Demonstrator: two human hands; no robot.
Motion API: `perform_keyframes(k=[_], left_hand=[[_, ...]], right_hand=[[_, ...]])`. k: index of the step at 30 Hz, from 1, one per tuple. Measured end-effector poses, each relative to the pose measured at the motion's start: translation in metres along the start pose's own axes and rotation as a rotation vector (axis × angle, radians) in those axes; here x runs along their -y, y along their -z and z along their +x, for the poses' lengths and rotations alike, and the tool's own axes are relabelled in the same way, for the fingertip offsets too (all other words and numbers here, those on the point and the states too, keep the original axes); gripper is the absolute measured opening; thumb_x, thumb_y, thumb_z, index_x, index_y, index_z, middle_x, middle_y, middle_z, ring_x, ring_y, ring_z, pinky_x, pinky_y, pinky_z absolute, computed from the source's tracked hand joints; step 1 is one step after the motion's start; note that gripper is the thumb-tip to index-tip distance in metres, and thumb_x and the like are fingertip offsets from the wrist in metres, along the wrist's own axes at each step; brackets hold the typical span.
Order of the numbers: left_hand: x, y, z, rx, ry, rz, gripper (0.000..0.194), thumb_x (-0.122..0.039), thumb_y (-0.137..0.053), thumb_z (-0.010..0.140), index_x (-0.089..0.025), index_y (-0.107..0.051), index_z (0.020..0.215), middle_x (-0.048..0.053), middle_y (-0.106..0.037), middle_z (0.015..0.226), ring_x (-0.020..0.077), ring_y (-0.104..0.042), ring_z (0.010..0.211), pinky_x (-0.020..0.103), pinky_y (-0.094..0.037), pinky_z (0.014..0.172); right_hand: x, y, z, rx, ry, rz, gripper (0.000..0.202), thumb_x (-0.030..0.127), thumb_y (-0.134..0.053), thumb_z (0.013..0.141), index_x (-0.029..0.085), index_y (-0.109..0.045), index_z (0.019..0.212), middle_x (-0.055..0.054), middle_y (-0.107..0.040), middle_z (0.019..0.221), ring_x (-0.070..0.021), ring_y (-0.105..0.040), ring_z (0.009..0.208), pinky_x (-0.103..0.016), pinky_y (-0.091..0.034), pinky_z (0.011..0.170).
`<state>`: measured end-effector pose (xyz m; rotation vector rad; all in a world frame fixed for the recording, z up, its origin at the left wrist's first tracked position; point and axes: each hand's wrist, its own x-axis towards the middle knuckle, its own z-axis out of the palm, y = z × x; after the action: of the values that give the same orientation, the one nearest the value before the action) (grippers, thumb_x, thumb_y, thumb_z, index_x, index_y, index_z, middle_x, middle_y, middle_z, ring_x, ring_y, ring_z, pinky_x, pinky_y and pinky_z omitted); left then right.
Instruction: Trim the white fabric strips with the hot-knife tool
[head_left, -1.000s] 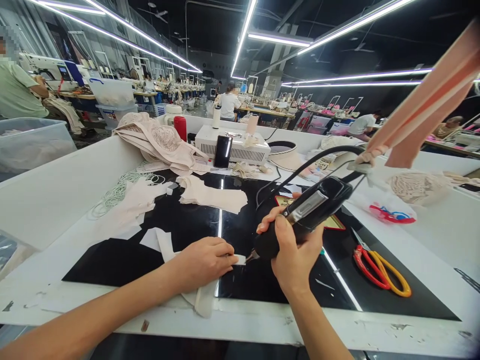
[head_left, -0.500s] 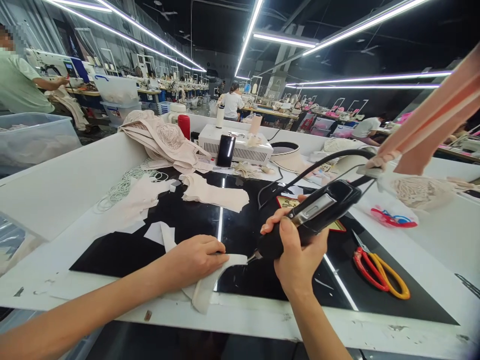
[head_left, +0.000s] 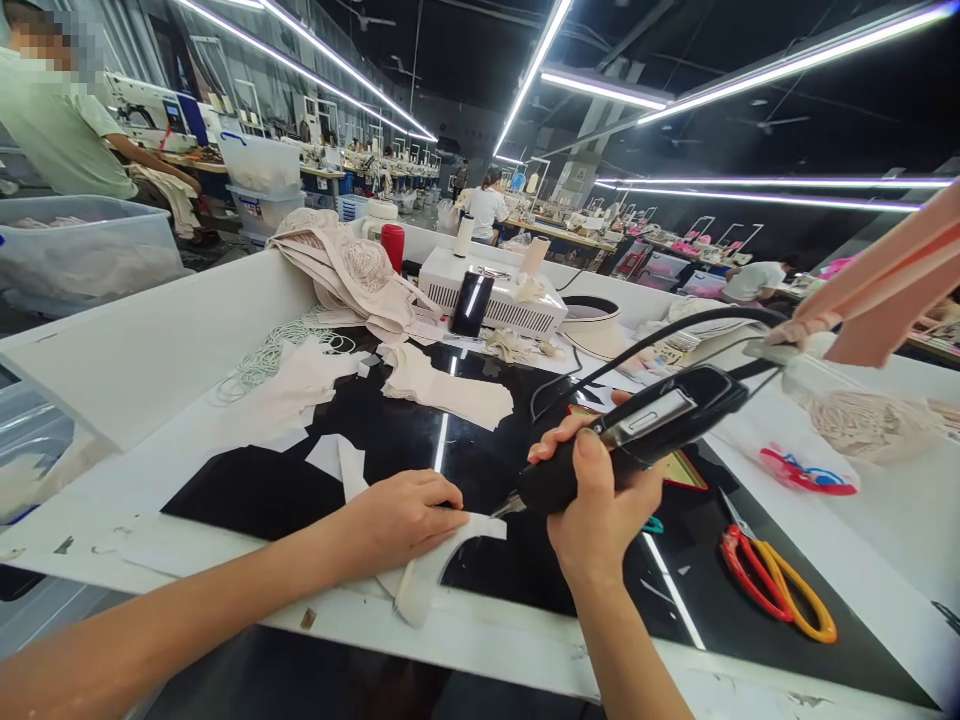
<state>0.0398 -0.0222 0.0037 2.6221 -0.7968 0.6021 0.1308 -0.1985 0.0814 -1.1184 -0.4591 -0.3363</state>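
Fingers together, my left hand (head_left: 409, 520) presses a pale curved piece of fabric (head_left: 420, 590) against the black glossy board (head_left: 247, 500). Part of that piece is hidden under the hand. My right hand (head_left: 600, 500) is wrapped around a black corded hot knife (head_left: 645, 425), tilted down to the left. The narrow metal tip of the knife is at the upper edge of the piece's right end, close to my left fingertips; I cannot tell whether it touches. Behind my left hand lies a stack of pale cut pieces (head_left: 450, 385).
Scissors (head_left: 776, 580) with red and orange handles lie at right. Farther back are a white box-shaped unit (head_left: 491, 290), a leaning phone (head_left: 472, 302), beige garments (head_left: 352, 265) and tangled pale green cord (head_left: 281, 350). Low white walls edge the table. A person (head_left: 67, 130) sits at left.
The camera view has shifted, so the scene sits farther right. Relative to the fabric, the knife tip has moved left from the piece's end toward my left fingers.
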Motion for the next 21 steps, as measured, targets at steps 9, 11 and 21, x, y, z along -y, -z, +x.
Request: perform_keyframes(k=[9,11,21], left_hand=[[0.0,-0.004,-0.001,-0.01,-0.017,0.012,0.02,-0.02,-0.054,0.106,-0.017,-0.072,0.117,0.007,-0.07,0.112,0.0185,-0.067,0.101,0.031,-0.055,0.095],[0.001,-0.005,-0.001,-0.023,-0.026,0.009,0.021,-0.02,-0.053,0.107,-0.016,-0.071,0.116,0.007,-0.07,0.112,0.0186,-0.066,0.101,0.031,-0.055,0.095],[0.0,-0.003,-0.003,-0.021,-0.019,0.002,0.021,-0.018,-0.053,0.106,-0.017,-0.07,0.118,0.007,-0.069,0.112,0.0198,-0.066,0.101,0.033,-0.057,0.093]], right_hand=[[-0.008,-0.005,-0.004,0.027,0.0,-0.007,0.048,0.026,-0.076,0.087,0.03,-0.057,0.131,0.007,-0.067,0.079,-0.012,-0.062,0.059,-0.03,-0.057,0.059],[-0.007,-0.005,-0.003,0.024,-0.005,-0.022,0.046,0.026,-0.076,0.088,0.03,-0.057,0.13,0.007,-0.067,0.079,-0.0118,-0.062,0.059,-0.03,-0.057,0.06],[-0.004,0.006,0.002,-0.038,0.045,-0.029,0.042,0.027,-0.079,0.083,0.026,-0.058,0.119,0.006,-0.067,0.077,-0.0119,-0.062,0.056,-0.029,-0.057,0.056]])
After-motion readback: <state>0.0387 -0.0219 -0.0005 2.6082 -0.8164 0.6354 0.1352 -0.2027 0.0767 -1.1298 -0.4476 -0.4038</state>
